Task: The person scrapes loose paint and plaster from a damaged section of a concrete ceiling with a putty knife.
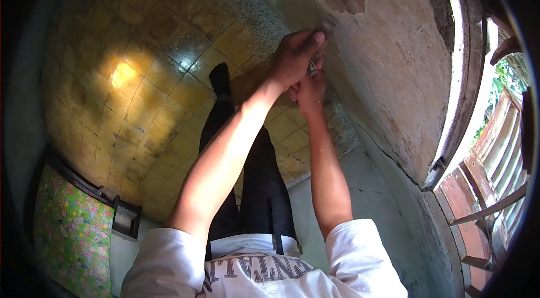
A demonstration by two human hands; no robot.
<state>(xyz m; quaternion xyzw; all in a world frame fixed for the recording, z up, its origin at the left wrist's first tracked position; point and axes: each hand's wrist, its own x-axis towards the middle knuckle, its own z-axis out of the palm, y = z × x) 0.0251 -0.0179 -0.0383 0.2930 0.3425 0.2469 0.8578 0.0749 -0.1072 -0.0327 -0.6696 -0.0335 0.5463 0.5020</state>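
Your left hand [293, 57] curls tightly around a small, partly hidden tool [325, 24] at the wall [394, 56]. Your right hand [311, 91] grips its lower end.

Large dark capital letters [270, 269] are printed on the front of a white T-shirt [360, 261], which is worn by the person whose arms are seen. The print is set in one row across the chest, and the row is bent along the curve of the cloth. In the middle of it, "NTAL" can be made out, with "E" probably set before the "N". Toward both ends, the characters are squeezed and partly hidden by folds, so the full wording cannot be told.
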